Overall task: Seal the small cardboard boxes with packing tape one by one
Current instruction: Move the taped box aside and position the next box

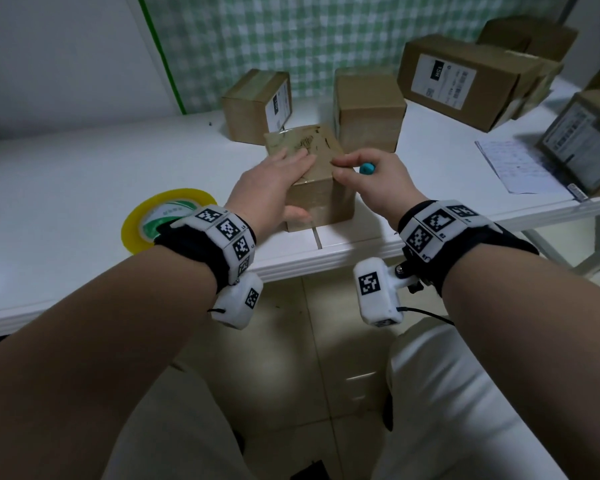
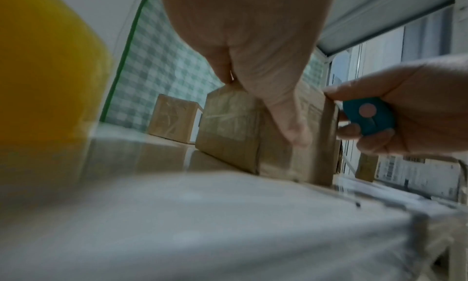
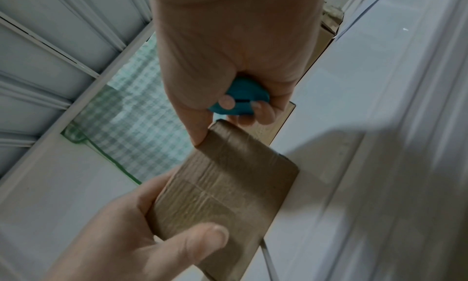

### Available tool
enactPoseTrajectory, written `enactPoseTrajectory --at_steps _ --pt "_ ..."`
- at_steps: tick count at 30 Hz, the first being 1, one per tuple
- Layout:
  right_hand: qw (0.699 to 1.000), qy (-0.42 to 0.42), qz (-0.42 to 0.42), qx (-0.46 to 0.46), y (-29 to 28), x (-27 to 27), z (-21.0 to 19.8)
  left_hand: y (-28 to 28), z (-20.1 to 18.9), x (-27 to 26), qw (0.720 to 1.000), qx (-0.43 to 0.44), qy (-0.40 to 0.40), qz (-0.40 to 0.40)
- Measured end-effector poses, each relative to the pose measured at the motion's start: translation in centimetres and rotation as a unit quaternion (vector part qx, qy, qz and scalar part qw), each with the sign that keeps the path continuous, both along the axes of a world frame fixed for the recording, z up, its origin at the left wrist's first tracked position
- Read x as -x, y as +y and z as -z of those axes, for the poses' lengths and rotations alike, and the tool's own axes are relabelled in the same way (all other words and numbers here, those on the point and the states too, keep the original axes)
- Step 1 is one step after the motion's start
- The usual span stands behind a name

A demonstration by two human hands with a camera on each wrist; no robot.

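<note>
Box (image 1: 321, 192) upright, brown, glossy tape (image 1: 293, 140) wrinkled across its top.

A white worktop (image 1: 84, 174) runs across the scene, its near edge rounded. Behind it, at the far side, hangs a green-and-white checked cloth (image 1: 264, 32) beside a plain white wall (image 1: 66, 53) on the left. Below lies a beige tiled floor (image 1: 309, 341). The light is dim.
</note>
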State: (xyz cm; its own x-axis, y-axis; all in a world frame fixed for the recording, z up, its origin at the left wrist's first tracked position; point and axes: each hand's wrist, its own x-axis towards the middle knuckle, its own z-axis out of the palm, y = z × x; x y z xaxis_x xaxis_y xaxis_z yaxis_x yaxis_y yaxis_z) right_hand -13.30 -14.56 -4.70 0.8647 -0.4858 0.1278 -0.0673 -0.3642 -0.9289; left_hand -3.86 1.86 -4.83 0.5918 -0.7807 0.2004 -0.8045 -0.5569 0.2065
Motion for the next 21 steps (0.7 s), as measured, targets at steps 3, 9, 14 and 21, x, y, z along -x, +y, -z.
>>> enactPoseTrajectory --at_steps 3,9,14,21 --pt "1.000 0.001 0.000 -0.008 0.0 0.0 -0.2 0.4 -0.4 -0.6 0.999 -0.014 0.028 -0.018" --pt "1.000 0.007 -0.007 -0.016 -0.2 -0.2 -0.1 0.3 0.8 0.2 0.990 0.072 0.081 -0.085" --pt "1.000 0.009 -0.007 -0.026 -0.3 -0.3 -0.1 0.4 0.3 0.2 0.988 0.053 0.111 -0.094" --pt "1.000 0.021 -0.004 -0.017 -0.1 -0.2 -0.3 -0.1 -0.4 0.6 0.974 0.073 0.182 -0.111"
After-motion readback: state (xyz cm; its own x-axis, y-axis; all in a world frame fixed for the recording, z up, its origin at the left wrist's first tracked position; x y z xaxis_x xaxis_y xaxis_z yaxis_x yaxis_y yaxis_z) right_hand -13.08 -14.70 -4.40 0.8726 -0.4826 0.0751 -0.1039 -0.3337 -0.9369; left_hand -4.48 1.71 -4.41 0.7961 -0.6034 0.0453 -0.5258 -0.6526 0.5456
